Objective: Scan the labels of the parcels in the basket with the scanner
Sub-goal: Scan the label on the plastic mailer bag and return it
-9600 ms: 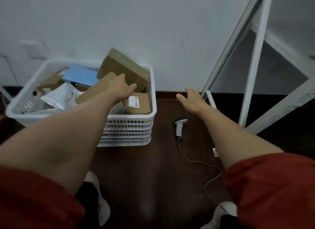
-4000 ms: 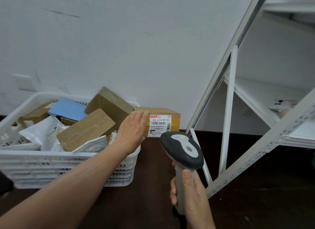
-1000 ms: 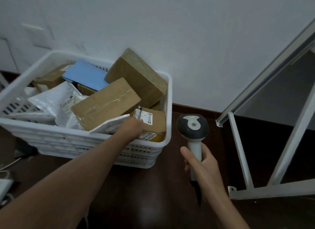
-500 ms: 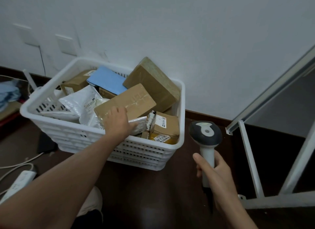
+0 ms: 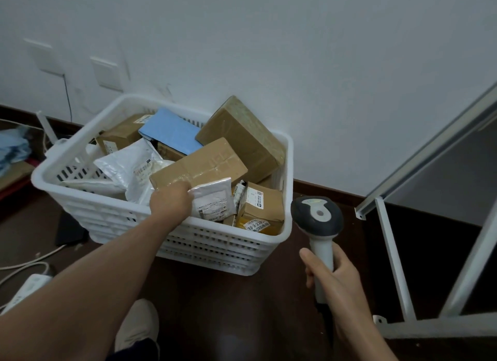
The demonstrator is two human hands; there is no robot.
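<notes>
The left hand (image 5: 170, 202) pinches a white pouch (image 5: 212, 199) at the basket (image 5: 287, 178) front rim, among crowded parcels. The right hand (image 5: 336, 277) grips the scanner (image 5: 317, 221) upright just beside the basket's right wall, over open floor (image 5: 228, 307).

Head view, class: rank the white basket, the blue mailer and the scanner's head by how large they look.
1. white basket
2. blue mailer
3. scanner's head, though it sits nearer the camera, so its place against the mailer is unsure.

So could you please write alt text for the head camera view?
A person's left hand grips a grey mailer in a white basket full of parcels, while the right hand holds a scanner upright beside it.
</notes>
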